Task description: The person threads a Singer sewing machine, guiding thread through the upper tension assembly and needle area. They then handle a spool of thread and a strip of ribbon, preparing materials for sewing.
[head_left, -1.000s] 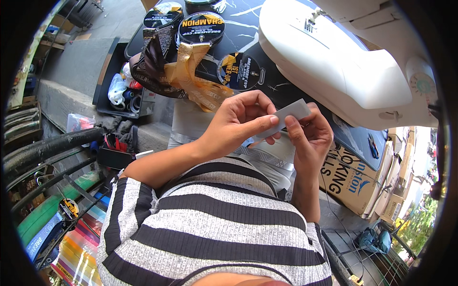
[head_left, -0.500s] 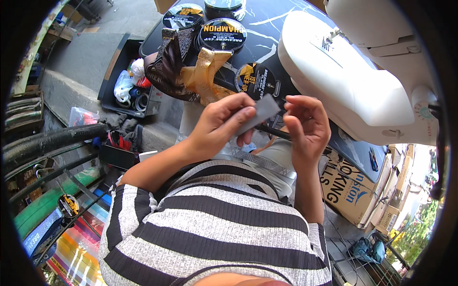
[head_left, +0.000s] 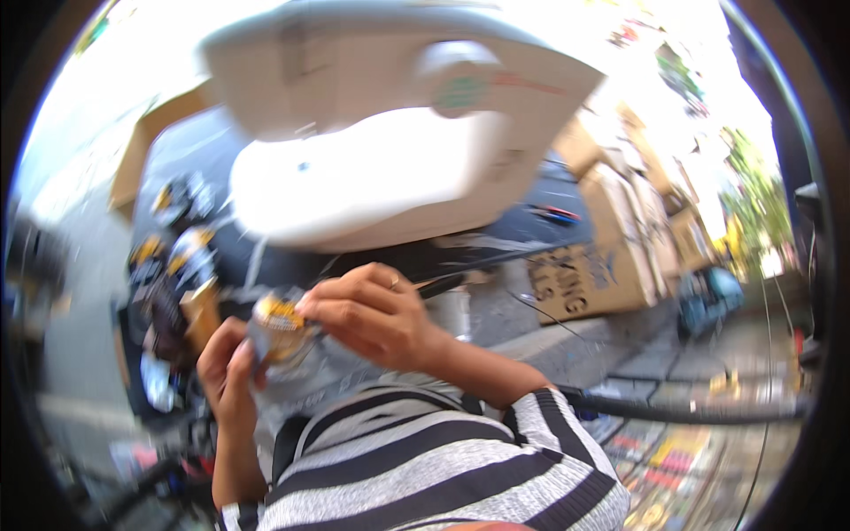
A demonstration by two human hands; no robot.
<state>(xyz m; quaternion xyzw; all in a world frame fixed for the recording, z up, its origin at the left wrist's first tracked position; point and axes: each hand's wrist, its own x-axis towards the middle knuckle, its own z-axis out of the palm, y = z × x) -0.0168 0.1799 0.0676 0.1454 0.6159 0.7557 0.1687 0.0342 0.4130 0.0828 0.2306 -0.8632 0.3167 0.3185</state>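
Between my hands is a round medal with a yellow and dark face, smeared by motion. My right hand reaches across from the right and pinches the medal's edge with its fingertips. My left hand is closed at the medal's left side, thumb and fingers pressed around a grey edge that looks like the grey strip. Blur hides how strip and medal meet. Just beyond my left hand, a gold ribbon and a dark ribbon hang at the table's edge.
A white sewing machine stands on the dark marbled table. Several more round medals lie at the table's left. Cardboard boxes stand to the right, near a bluish bag. A black bin sits at lower left.
My view has swung right, so the sewing machine now sits ahead. My right hand, formerly open and apart, now pinches the medal. The medal has come between my hands.
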